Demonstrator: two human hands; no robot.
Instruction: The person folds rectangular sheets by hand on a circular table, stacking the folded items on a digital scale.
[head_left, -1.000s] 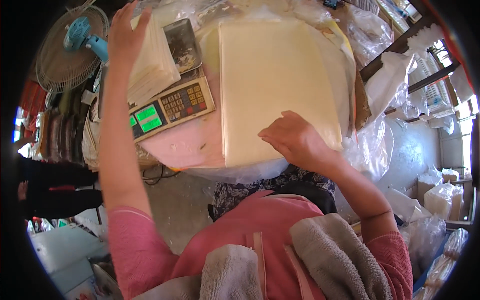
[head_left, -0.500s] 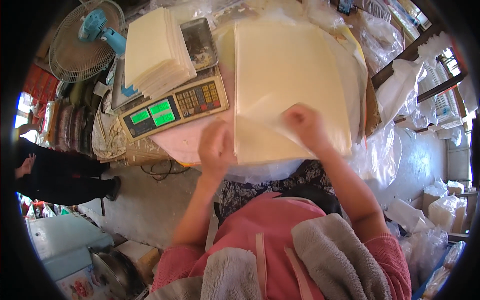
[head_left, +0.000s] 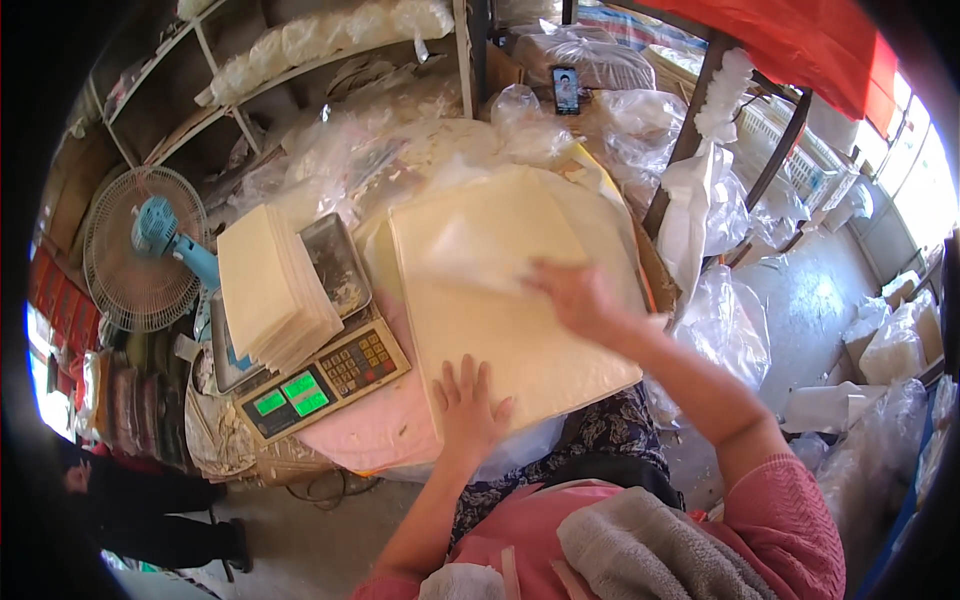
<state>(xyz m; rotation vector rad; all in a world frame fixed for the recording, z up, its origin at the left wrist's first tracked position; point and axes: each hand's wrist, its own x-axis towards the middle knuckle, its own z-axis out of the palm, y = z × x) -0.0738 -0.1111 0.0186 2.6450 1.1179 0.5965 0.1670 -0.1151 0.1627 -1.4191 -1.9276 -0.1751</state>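
A broad stack of large cream, slightly translucent sheets (head_left: pixel 520 365) lies in front of me. My left hand (head_left: pixel 470 405) presses flat on its near left corner, fingers spread and holding nothing. Over the middle of the stack, my right hand (head_left: pixel 575 295) is blurred, its fingers closed at the edge of a raised thin top sheet (head_left: pixel 470 245). That sheet bends up with a pale sheen toward the far left; its exact edge is smeared. On the left, a pile of smaller cream sheets (head_left: pixel 268 285) rests on the metal tray of a digital scale (head_left: pixel 325 382) with lit green displays.
A blue fan (head_left: pixel 150 235) stands beyond the scale. Clear plastic bags (head_left: pixel 635 115) and a phone (head_left: pixel 565 90) lie at the back, below shelves (head_left: pixel 300 70). A dark metal frame (head_left: pixel 690 130) rises at right. A person in dark clothes (head_left: pixel 150 510) is at lower left.
My view has tilted up, showing shelves. My left hand has gone from blurred and curled to flat on the stack. My right hand has moved farther over the stack, with the top sheet raised.
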